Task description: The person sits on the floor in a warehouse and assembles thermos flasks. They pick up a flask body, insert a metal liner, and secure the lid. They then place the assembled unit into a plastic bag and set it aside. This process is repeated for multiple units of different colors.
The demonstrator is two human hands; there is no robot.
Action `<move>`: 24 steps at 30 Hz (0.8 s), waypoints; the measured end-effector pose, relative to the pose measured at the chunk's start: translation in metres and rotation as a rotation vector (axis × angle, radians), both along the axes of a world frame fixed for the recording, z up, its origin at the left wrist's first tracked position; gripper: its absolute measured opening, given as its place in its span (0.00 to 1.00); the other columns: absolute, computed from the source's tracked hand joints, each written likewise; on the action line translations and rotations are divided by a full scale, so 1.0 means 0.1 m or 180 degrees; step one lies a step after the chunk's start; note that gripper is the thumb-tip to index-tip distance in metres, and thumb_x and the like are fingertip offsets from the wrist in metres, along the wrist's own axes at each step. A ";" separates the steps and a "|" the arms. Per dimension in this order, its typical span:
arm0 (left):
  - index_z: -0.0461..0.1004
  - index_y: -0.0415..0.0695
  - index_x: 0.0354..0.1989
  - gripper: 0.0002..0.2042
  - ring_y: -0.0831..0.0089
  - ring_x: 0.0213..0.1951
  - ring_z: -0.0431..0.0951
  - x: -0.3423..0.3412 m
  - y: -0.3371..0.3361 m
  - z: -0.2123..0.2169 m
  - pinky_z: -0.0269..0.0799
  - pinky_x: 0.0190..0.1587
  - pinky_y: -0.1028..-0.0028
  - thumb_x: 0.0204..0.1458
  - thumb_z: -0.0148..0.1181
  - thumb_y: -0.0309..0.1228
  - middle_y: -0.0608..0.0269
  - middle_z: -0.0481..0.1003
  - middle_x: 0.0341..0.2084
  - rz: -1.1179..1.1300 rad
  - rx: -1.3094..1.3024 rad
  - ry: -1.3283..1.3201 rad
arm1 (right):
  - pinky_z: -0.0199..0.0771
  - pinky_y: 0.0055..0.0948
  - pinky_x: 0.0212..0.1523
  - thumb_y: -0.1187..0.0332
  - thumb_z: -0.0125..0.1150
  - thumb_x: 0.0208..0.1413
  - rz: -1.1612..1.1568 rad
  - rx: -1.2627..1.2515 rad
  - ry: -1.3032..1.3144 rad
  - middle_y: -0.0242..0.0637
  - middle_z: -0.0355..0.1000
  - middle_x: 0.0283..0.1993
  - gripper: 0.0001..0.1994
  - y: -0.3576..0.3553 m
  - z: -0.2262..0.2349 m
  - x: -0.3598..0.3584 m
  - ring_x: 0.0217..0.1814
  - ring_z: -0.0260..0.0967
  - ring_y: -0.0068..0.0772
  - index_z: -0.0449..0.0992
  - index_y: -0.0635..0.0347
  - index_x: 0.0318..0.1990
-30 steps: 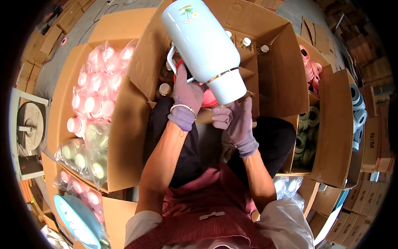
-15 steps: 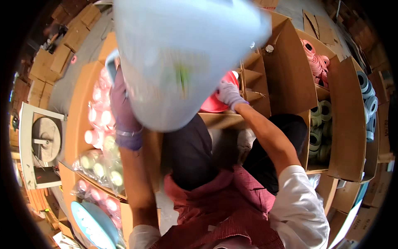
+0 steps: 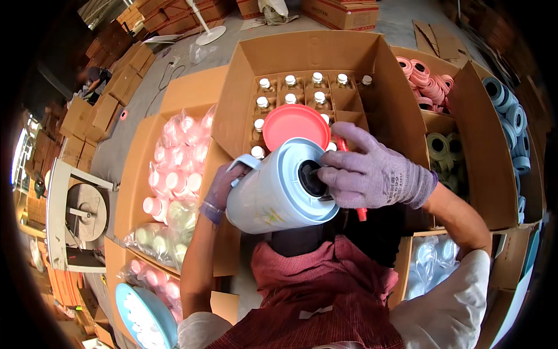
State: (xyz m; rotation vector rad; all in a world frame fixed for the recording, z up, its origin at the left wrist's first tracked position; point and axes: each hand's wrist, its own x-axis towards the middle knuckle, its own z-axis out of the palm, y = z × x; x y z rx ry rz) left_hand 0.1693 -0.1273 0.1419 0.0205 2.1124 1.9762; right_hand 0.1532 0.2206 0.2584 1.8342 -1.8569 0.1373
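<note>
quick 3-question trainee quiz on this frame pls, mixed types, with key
1. True or false: the left hand grips the white flask by its handle side.
2. What does the right hand touch? A) the dark opening at the flask's base end B) a pink tape roll C) a carton flap
3. What round pink thing lies on top of the divided carton of bottles?

Key
1. True.
2. A: the gloved fingers sit at the dark opening.
3. A pink lid, resting over the bottle compartments just behind the flask.
</note>
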 end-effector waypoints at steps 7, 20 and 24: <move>0.74 0.39 0.49 0.14 0.78 0.42 0.76 -0.40 0.08 -0.41 0.73 0.47 0.75 0.60 0.50 0.33 0.65 0.76 0.41 -0.0575 0.0985 -0.0936 | 0.62 0.57 0.65 0.63 0.55 0.47 0.0471 0.0187 0.0568 0.38 0.69 0.42 0.13 -0.01 0.27 0.02 0.53 0.68 0.42 0.73 0.61 0.36; 0.74 0.42 0.48 0.13 0.82 0.40 0.75 -0.35 0.26 -0.24 0.72 0.44 0.77 0.62 0.52 0.35 0.70 0.76 0.40 -0.1196 0.0540 -0.0990 | 0.65 0.49 0.63 0.63 0.54 0.47 0.0802 0.0523 0.0812 0.38 0.69 0.40 0.12 -0.19 0.19 -0.12 0.46 0.69 0.40 0.73 0.59 0.37; 0.77 0.40 0.44 0.14 0.79 0.38 0.74 -0.26 0.28 -0.02 0.72 0.43 0.75 0.59 0.53 0.38 0.66 0.77 0.36 -0.0926 -0.0386 -0.0778 | 0.71 0.42 0.38 0.62 0.59 0.50 0.0359 0.0175 -0.0859 0.34 0.65 0.32 0.07 -0.09 -0.08 -0.04 0.33 0.69 0.35 0.70 0.51 0.29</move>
